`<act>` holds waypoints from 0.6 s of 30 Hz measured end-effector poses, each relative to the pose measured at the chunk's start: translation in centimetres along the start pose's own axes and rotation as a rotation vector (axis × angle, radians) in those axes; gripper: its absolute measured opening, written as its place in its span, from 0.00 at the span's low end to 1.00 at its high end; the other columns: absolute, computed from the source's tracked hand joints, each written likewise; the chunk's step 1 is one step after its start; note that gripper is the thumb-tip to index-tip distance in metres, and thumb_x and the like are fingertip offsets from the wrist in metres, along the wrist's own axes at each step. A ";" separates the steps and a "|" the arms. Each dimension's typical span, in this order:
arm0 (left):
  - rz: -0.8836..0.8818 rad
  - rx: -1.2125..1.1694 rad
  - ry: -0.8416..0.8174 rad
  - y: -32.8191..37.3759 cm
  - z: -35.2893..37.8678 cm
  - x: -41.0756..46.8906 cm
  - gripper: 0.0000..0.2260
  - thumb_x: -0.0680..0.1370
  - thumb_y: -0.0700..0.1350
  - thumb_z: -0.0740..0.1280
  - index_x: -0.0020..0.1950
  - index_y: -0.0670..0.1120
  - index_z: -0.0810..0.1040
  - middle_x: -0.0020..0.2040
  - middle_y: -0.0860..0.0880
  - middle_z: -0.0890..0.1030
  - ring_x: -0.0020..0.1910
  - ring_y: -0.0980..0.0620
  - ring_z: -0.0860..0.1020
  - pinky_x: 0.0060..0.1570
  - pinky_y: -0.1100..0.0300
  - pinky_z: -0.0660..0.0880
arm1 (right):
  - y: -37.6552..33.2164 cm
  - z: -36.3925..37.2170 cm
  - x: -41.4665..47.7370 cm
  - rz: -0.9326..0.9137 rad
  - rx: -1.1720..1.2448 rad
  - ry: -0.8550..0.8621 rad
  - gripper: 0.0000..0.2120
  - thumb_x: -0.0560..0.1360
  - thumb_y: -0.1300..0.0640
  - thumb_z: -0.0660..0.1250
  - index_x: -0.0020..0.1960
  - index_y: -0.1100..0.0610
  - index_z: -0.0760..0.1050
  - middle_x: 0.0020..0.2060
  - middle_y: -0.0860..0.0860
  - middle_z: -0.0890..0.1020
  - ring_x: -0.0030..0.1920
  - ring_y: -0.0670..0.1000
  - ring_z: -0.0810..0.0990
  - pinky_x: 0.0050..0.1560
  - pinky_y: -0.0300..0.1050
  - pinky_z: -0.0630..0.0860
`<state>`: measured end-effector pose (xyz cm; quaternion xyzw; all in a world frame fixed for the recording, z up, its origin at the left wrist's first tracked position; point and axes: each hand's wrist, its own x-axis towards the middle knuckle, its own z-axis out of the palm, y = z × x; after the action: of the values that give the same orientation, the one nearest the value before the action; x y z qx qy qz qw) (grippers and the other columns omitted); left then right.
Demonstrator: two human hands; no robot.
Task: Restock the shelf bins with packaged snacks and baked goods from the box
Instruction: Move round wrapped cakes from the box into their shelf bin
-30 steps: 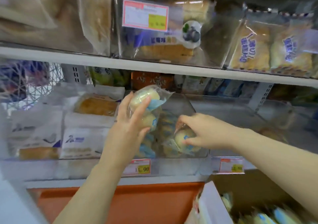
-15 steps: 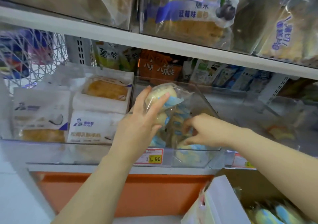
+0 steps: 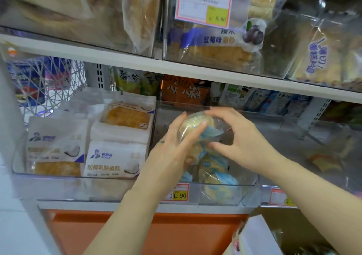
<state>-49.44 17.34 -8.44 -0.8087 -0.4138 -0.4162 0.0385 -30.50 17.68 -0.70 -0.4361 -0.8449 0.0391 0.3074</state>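
A clear packet of pale round buns with blue labels (image 3: 195,124) is held above the middle clear shelf bin (image 3: 221,196). My left hand (image 3: 176,149) grips the packet from the left, fingers wrapped over its front. My right hand (image 3: 241,139) pinches the same packet from the right, thumb below and fingers over the top. More of the same bun packets (image 3: 217,174) lie in the bin under my hands. The cardboard box (image 3: 293,227) sits at the lower right, its white flap (image 3: 256,235) raised.
White cheese-cake packets (image 3: 115,156) fill the bin on the left. The bin to the right (image 3: 313,156) holds one small item. Bread bags (image 3: 215,39) sit on the upper shelf. An orange panel (image 3: 137,233) runs below the shelf edge, with price tags (image 3: 176,195) on the bin fronts.
My right hand has risen from the packets low in the bin to take the top of the packet held by my left hand. The camera view has tilted upward slightly.
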 end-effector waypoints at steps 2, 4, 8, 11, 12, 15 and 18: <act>-0.017 0.009 -0.028 -0.1 0.5 0.0 0.51 0.67 0.35 0.77 0.76 0.62 0.48 0.77 0.46 0.54 0.41 0.45 0.80 0.30 0.55 0.77 | 0.6 0.3 0.1 0.026 -0.036 0.057 0.24 0.68 0.60 0.75 0.62 0.48 0.73 0.56 0.41 0.76 0.57 0.39 0.73 0.57 0.27 0.67; -0.023 0.017 -0.010 0.0 0.6 0.1 0.51 0.67 0.38 0.78 0.75 0.61 0.47 0.77 0.47 0.53 0.42 0.47 0.80 0.31 0.56 0.78 | 1.1 0.4 0.0 0.097 -0.011 0.116 0.21 0.68 0.57 0.75 0.58 0.46 0.75 0.51 0.38 0.78 0.52 0.39 0.76 0.53 0.28 0.70; -0.039 0.000 0.096 0.0 0.0 0.3 0.48 0.68 0.40 0.77 0.76 0.59 0.49 0.76 0.44 0.57 0.42 0.50 0.78 0.35 0.55 0.79 | 2.5 0.6 -0.1 0.389 0.284 0.283 0.14 0.72 0.53 0.72 0.56 0.48 0.75 0.48 0.40 0.81 0.48 0.38 0.79 0.48 0.33 0.75; -0.158 -0.096 0.217 -0.4 -0.7 0.3 0.39 0.71 0.43 0.75 0.76 0.58 0.57 0.71 0.49 0.66 0.43 0.60 0.70 0.43 0.62 0.75 | 3.6 1.2 0.5 0.618 0.607 0.342 0.08 0.75 0.54 0.69 0.53 0.53 0.76 0.44 0.51 0.83 0.38 0.49 0.82 0.36 0.39 0.79; -0.217 -0.144 0.247 -0.5 -0.9 0.2 0.35 0.72 0.44 0.74 0.75 0.56 0.61 0.67 0.51 0.69 0.46 0.64 0.69 0.48 0.66 0.72 | 4.0 1.5 0.8 0.682 0.665 0.331 0.08 0.75 0.54 0.69 0.53 0.54 0.75 0.43 0.53 0.83 0.36 0.51 0.82 0.33 0.38 0.78; -0.354 -0.236 0.376 -0.8 -1.1 0.2 0.26 0.72 0.45 0.74 0.69 0.51 0.71 0.59 0.55 0.70 0.50 0.67 0.70 0.49 0.78 0.67 | 5.1 2.6 1.9 0.763 0.724 0.271 0.09 0.75 0.53 0.69 0.53 0.53 0.75 0.43 0.54 0.82 0.36 0.51 0.81 0.34 0.37 0.79; -0.417 -0.284 0.523 -0.9 -1.3 0.4 0.22 0.72 0.43 0.74 0.63 0.54 0.72 0.56 0.54 0.71 0.49 0.62 0.71 0.49 0.79 0.67 | 5.5 3.8 4.0 0.764 0.722 0.206 0.13 0.75 0.52 0.69 0.57 0.56 0.76 0.47 0.54 0.83 0.41 0.52 0.81 0.41 0.41 0.79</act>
<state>-50.75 17.66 -7.57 -0.5704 -0.4838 -0.6614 -0.0553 -30.40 24.93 -3.67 -0.5807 -0.5240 0.3935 0.4831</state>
